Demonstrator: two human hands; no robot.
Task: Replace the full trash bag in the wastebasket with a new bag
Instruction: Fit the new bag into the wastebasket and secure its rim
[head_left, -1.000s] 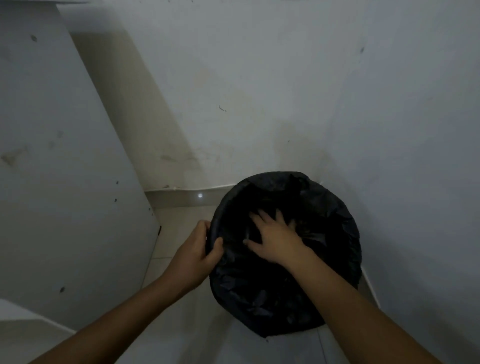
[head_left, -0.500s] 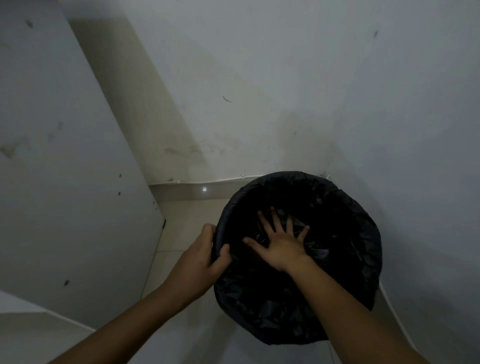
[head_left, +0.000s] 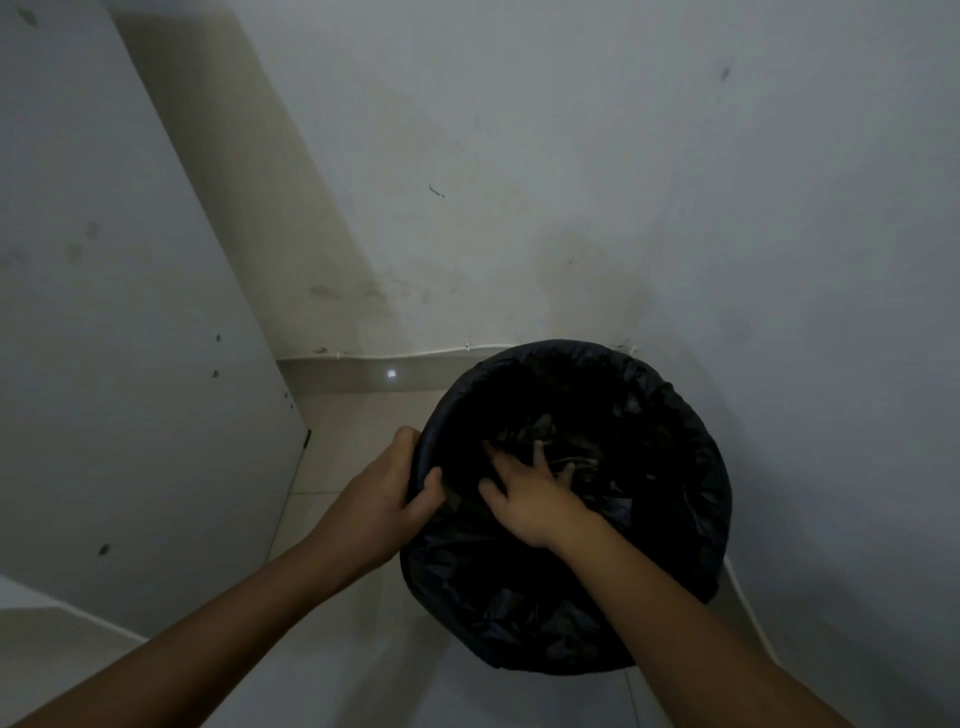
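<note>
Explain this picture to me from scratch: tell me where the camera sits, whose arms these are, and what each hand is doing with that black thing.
There is no machine here. The camera is worn on a person's head and looks forward and down, so the two bare arms coming in from the bottom belong to the wearer.

The round black object is a wastebasket standing on a pale tiled floor in the corner of two white walls. It is lined with a black trash bag, whose edge is folded over the rim.

The left hand grips the near-left rim, thumb inside and fingers outside. The right hand reaches into the opening with fingers spread, pressing the crumpled plastic down inside. It is too dark in there to tell what, if anything, lies beneath the plastic.
</note>
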